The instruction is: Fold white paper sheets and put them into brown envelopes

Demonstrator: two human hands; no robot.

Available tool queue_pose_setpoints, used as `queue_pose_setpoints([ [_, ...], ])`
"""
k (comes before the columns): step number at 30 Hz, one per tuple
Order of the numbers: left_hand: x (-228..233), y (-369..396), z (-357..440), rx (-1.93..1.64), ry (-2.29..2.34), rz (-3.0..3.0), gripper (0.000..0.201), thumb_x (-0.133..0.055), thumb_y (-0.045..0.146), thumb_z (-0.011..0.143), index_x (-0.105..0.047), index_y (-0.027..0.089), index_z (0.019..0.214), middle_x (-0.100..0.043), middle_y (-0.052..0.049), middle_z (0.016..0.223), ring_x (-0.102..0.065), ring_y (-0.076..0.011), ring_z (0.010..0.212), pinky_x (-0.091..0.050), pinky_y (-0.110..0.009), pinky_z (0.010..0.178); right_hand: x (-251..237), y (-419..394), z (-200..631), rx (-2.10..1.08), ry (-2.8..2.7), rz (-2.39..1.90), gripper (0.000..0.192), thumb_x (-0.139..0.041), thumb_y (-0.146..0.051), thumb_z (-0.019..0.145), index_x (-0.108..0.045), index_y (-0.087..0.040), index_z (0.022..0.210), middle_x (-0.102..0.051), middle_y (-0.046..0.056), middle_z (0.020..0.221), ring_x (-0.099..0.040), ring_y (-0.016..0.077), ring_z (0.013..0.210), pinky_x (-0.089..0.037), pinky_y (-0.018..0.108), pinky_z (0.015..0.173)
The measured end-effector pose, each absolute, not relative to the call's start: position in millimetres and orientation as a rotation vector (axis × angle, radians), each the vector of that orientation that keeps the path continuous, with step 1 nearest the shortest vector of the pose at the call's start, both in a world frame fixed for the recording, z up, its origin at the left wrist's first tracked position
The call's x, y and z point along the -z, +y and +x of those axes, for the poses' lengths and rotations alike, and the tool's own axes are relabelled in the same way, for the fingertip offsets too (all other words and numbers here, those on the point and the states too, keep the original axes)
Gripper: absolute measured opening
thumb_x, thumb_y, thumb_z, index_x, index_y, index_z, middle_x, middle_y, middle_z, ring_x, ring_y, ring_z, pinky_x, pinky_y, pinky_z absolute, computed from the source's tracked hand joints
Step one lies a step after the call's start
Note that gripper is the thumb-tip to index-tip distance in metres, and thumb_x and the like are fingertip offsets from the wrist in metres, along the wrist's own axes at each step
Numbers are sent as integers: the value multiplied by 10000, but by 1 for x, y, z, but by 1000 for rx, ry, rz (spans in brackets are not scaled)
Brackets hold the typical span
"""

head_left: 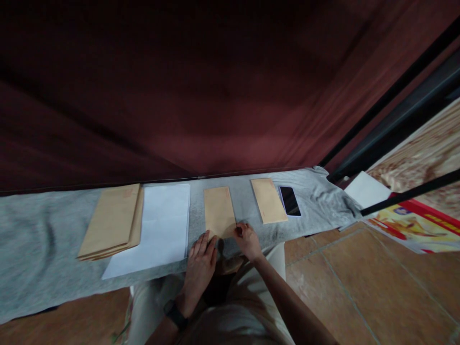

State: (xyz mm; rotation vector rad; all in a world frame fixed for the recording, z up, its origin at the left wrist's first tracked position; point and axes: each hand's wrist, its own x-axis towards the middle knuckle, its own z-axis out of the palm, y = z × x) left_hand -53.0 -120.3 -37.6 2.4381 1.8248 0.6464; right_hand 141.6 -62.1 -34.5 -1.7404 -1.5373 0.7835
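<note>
A tan paper envelope (pixel 219 209) lies flat in front of me on a grey cloth. My left hand (pixel 201 258) rests with its fingers stretched out over the envelope's near left corner. At the near right corner, my right hand (pixel 247 239) has its fingers curled in a pinch against the edge; whether they grip the paper is hidden. Another tan envelope (pixel 269 201) lies to the right, its right side close against a dark-screened phone (pixel 290 201). On the left, a stack of larger tan envelopes (pixel 109 215) partly covers white paper sheets (pixel 167 225).
The grey cloth (pixel 28 249) covers a long narrow surface. Behind it hangs a dark red curtain (pixel 215 120). To the right stand black poles (pixel 395 96), with a white sheet (pixel 367 190) and a red and yellow printed package (pixel 420 225) beyond. Brown floor tiles (pixel 345 278) show below.
</note>
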Motion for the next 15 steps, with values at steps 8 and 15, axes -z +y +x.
queue_pose_setpoints([
  [8, 42, -114, -54, -1042, 1647, 1850, 403, -479, 306, 977, -603, 220, 1351, -545, -107, 1501, -493, -267, 1397, -398, -497, 1175, 30, -61, 125, -1305, -997, -1448, 343, -691, -531, 764, -522, -244, 847, -625, -23, 725, -673, 209, 614, -591, 372, 582],
  [15, 26, -103, -51, -1276, 1407, 596, 548, -799, 496, 745, -677, 169, 1167, -761, -103, 1101, -742, -233, 947, -590, -388, 908, 20, -69, 123, -1538, -716, -1212, 583, -882, -620, 543, -536, -240, 818, -638, -30, 713, -705, 212, 655, -606, 374, 648],
])
